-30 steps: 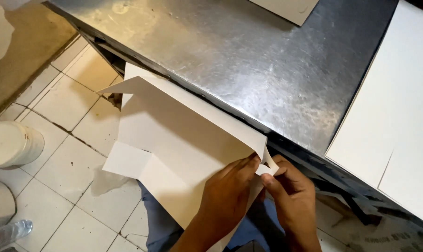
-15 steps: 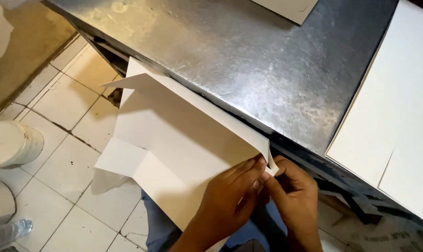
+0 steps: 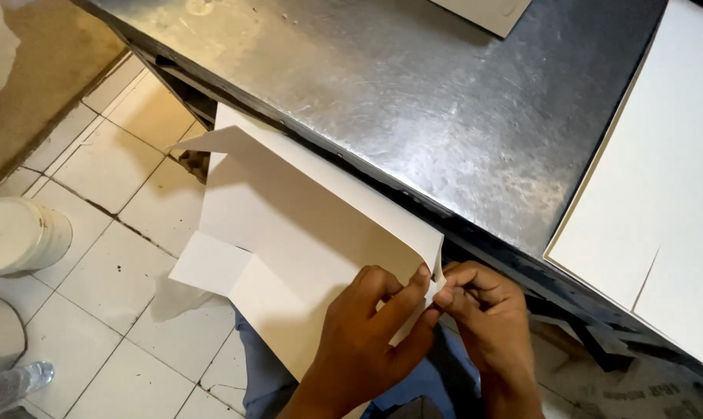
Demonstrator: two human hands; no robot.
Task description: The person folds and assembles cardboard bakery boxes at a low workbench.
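Your left hand [image 3: 367, 341] and right hand [image 3: 483, 318] both pinch the near right corner of the folded card [image 3: 289, 225], held over your lap just off the worktop [image 3: 413, 101]. One long fold is made; side flaps stand unfolded.
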